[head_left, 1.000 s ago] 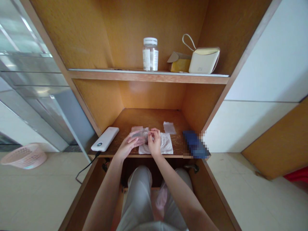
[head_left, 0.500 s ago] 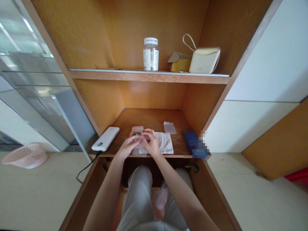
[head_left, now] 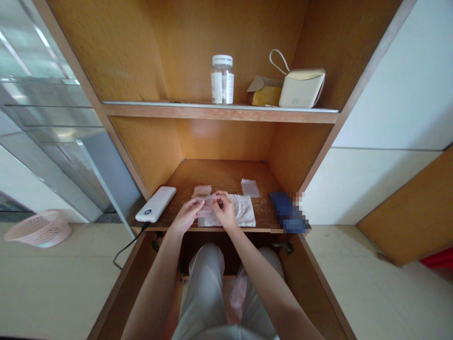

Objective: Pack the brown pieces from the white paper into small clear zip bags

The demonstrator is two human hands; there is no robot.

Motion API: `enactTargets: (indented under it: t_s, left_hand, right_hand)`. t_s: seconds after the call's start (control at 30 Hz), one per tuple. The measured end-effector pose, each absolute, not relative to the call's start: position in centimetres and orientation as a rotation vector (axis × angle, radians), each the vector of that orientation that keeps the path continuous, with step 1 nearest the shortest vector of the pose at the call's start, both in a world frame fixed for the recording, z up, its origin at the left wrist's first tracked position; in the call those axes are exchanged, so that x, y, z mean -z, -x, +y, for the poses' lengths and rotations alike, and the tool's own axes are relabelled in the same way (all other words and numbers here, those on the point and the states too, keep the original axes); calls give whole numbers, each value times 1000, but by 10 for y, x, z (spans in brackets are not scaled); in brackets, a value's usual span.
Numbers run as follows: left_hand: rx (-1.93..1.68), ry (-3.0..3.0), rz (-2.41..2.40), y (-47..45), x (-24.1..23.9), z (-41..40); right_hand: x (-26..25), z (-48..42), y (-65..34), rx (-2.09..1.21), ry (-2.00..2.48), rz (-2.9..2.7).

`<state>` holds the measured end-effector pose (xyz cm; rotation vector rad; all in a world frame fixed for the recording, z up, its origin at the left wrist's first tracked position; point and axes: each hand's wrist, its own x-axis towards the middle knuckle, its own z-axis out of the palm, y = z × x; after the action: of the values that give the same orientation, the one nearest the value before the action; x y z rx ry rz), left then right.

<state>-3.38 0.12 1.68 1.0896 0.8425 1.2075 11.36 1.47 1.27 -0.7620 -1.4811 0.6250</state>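
Note:
Between my hands is a small clear plastic bag (head_left: 205, 201), held above the front of the cabinet shelf. My left hand (head_left: 187, 213) pinches its left side, thumb and fingers pressed together. At its upper right, my right hand (head_left: 224, 208) grips it with bent fingers; something small and dark shows near these fingers, too small to name. Under and beside the hands lies a crumpled white cloth or tissue (head_left: 244, 211). Just behind the left hand rests a clear zip bag with a reddish top edge (head_left: 202, 190). Another zip bag (head_left: 250, 188) lies farther back on the right.
A white power bank (head_left: 155, 204) with a black cable lies at the shelf's left. At the right front is a dark blue item (head_left: 288, 212), partly blurred out. On the upper shelf stand a clear jar (head_left: 222, 80), a yellow box (head_left: 265, 92) and a cream pouch-like case (head_left: 302, 89).
The plastic bag has been turned and lifted, and it now stretches between my hands instead of hanging low in front of them. My fingers have shifted slightly apart.

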Motion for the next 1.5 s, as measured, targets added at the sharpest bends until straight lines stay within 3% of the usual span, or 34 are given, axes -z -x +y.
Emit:
enactTargets:
  t_s: [1.5]
  left_hand:
    - [-1261, -965, 828, 34, -18, -1]
  right_hand:
    - [-10, 18, -116, -647, 803, -1372]
